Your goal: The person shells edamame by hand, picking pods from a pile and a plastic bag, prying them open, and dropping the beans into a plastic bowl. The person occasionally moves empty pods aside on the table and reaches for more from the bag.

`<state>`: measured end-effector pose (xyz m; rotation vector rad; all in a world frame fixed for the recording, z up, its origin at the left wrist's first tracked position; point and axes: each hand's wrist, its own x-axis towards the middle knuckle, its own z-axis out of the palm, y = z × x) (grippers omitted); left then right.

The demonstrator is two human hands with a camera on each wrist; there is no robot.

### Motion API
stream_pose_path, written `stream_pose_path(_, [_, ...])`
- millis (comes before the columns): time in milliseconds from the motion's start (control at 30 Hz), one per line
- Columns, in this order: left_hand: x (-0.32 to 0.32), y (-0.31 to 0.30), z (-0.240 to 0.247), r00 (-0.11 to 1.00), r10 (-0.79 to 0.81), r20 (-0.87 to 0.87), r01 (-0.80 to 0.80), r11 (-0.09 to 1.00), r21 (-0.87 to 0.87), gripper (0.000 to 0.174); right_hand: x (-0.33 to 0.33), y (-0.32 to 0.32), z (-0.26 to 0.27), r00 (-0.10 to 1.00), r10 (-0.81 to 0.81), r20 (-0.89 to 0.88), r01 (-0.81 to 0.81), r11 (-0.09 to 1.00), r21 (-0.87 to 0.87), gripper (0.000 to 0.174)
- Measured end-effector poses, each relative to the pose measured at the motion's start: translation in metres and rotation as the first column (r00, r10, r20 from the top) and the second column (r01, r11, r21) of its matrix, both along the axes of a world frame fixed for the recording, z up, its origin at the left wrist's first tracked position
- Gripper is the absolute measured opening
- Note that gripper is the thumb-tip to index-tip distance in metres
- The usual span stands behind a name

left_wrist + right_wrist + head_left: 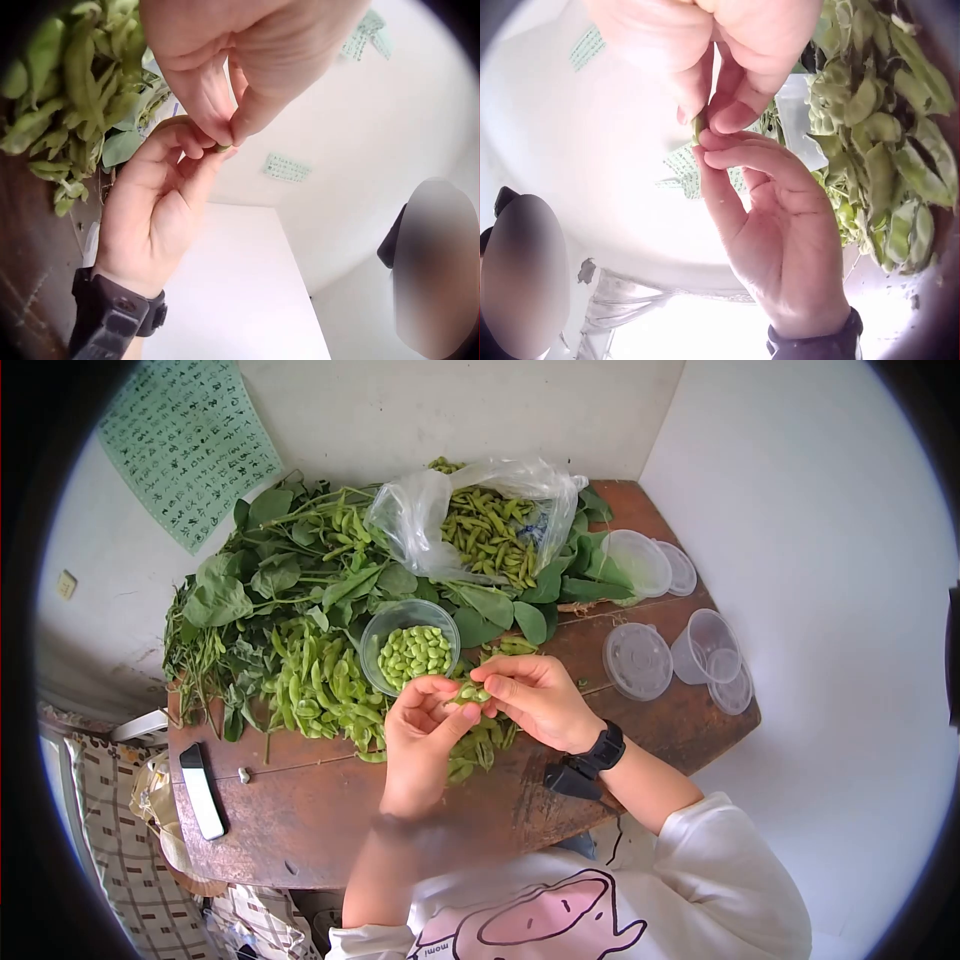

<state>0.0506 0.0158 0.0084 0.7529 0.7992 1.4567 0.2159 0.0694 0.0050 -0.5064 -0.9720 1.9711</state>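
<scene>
Both hands meet over the table's middle with a green soybean pod [468, 694] between them. My left hand [423, 745] pinches one end of it between thumb and fingers. The other end is in the fingertips of my right hand [548, 705], which has a black strap on its wrist. In the right wrist view, the pod [698, 127] shows as a thin green piece, mostly covered by fingers. Just beyond the hands sits a clear plastic bowl [398, 613] holding shelled green beans [415, 652]. Flat green pods [484, 746] lie on the table beneath the hands.
Left of the bowl is a heap of pods [318, 685]. Leafy stalks [290, 575] cover the back, under an opened plastic bag [410, 520] of pods. Clear lids [637, 660] and a clear cup [697, 645] stand right. A phone [203, 790] lies front left.
</scene>
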Motion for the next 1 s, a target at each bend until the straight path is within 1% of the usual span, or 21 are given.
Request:
stream_pose_path(67, [0.000,0.000,-0.001,0.999,-0.004,0.032,0.004,1.000,-0.010,0.027,-0.001,0.000,-0.002,1.000,0.008,-0.015,-0.008,1.000,-0.014,0.021])
stream_pose_path(133, [-0.001,0.001,-0.001,0.993,-0.052,0.106,0.059,0.996,-0.061,0.026,-0.001,-0.001,-0.005,0.999,0.011,-0.031,-0.012,1.000,-0.028,0.021])
stream_pose_path(200, [-0.002,0.001,-0.001,0.990,-0.062,0.130,0.068,0.997,-0.047,0.025,-0.002,0.002,-0.006,0.999,-0.006,0.044,0.001,0.994,0.107,0.019])
stream_pose_path(233, [-0.002,0.000,0.000,0.985,-0.068,0.156,0.074,0.997,-0.034,0.023,-0.001,0.003,-0.003,0.999,-0.008,0.040,0.004,0.994,0.113,0.019])
stream_pose_path(300, [-0.002,-0.001,0.002,0.984,-0.071,0.161,0.080,0.996,-0.049,0.023,0.006,0.005,0.004,0.959,-0.121,0.258,0.011,0.921,0.390,0.015])
stream_pose_path(333, [-0.002,-0.001,0.003,0.983,-0.074,0.168,0.086,0.994,-0.065,0.022,0.008,0.006,0.007,0.959,-0.136,0.247,0.026,0.915,0.403,0.015])
stream_pose_path(400, [-0.002,-0.002,0.006,0.977,-0.102,0.189,0.113,0.993,-0.046,0.020,0.012,0.006,0.015,0.914,-0.212,0.346,-0.025,0.823,0.568,0.010])
stream_pose_path(467, [-0.006,-0.002,0.005,0.957,-0.169,0.237,0.186,0.981,-0.053,0.020,0.013,0.007,0.014,0.920,-0.198,0.339,-0.048,0.801,0.597,0.012])
stream_pose_path(533, [-0.008,-0.002,0.003,0.948,-0.189,0.255,0.215,0.974,-0.078,0.022,0.013,0.005,0.018,0.939,-0.100,0.329,-0.087,0.857,0.508,0.011])
stream_pose_path(567, [-0.009,-0.002,0.002,0.941,-0.195,0.277,0.228,0.969,-0.092,0.023,0.012,0.005,0.018,0.951,-0.071,0.300,-0.087,0.871,0.484,0.011])
stream_pose_path(600, [-0.010,-0.003,0.003,0.933,-0.198,0.300,0.241,0.964,-0.112,0.023,0.010,0.005,0.014,0.975,-0.006,0.223,-0.092,0.901,0.425,0.011])
stream_pose_path(633, [-0.010,-0.004,0.007,0.928,-0.193,0.318,0.247,0.959,-0.142,0.024,0.010,0.005,0.013,0.975,0.038,0.219,-0.125,0.907,0.402,0.012])
stream_pose_path(667, [-0.010,-0.005,0.008,0.930,-0.191,0.315,0.242,0.961,-0.132,0.024,0.012,0.004,0.011,0.972,0.089,0.217,-0.167,0.913,0.373,0.013])
stream_pose_path(700, [-0.010,-0.006,0.009,0.908,-0.223,0.354,0.283,0.951,-0.126,0.024,0.012,0.003,0.007,0.971,0.099,0.218,-0.177,0.908,0.379,0.013])
stream_pose_path(767, [-0.010,-0.007,0.008,0.869,-0.267,0.416,0.335,0.937,-0.098,0.024,0.011,0.004,0.000,0.966,0.153,0.210,-0.216,0.921,0.324,0.011])
stream_pose_path(800, [-0.010,-0.006,0.008,0.872,-0.255,0.417,0.318,0.944,-0.087,0.024,0.011,0.004,-0.001,0.962,0.169,0.215,-0.235,0.914,0.332,0.011])
stream_pose_path(867, [-0.013,-0.006,0.006,0.847,-0.288,0.447,0.364,0.927,-0.092,0.024,0.010,0.004,-0.002,0.969,0.156,0.193,-0.212,0.926,0.312,0.009])
stream_pose_path(900, [-0.014,-0.007,0.009,0.837,-0.289,0.464,0.368,0.926,-0.086,0.023,0.008,0.005,0.000,0.973,0.134,0.186,-0.188,0.932,0.309,0.011])
stream_pose_path(933, [-0.014,-0.007,0.008,0.841,-0.282,0.462,0.356,0.931,-0.079,0.023,0.007,0.006,0.005,0.971,0.145,0.188,-0.200,0.928,0.316,0.011])
stream_pose_path(1000, [-0.016,-0.007,0.006,0.825,-0.240,0.512,0.332,0.939,-0.095,0.021,0.006,0.009,0.017,0.944,0.050,0.327,-0.216,0.841,0.496,0.009])
